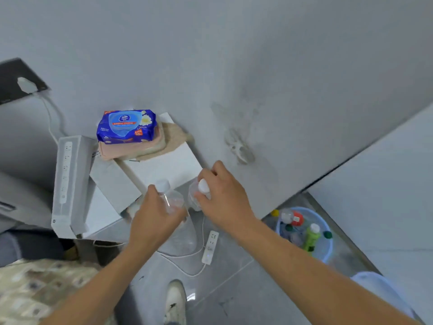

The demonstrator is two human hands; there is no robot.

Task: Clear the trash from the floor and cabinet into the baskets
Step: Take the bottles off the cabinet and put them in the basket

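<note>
Your left hand (pixel 152 214) wraps around a clear plastic bottle with a white cap (pixel 169 198), fingers curled on its body at the front edge of the white cabinet (pixel 168 165). Your right hand (pixel 225 195) grips a second clear plastic bottle, white-capped too (pixel 199 195), thumb and fingers closed around its neck, just at 3 o'clock of the first. The two bottles sit side by side, nearly touching.

At 11 o'clock from your hands, a blue packet of wet wipes (pixel 126 125) lies on top of a pink pack (pixel 131 148), with a beige cloth (pixel 174 137) under them on the cabinet top. At 9 o'clock a white box printed with a power strip (pixel 70 184) stands tilted against the cabinet.

Down on the grey floor, at 4 o'clock, a light blue plastic basket (pixel 328 249) holds a green bottle (pixel 311 236), a red-labelled bottle (pixel 293 218) and other bottles. At 6 o'clock a white power strip (pixel 210 247) with its cable lies on the floor tiles, and your white shoe (pixel 175 301) shows below it.
</note>
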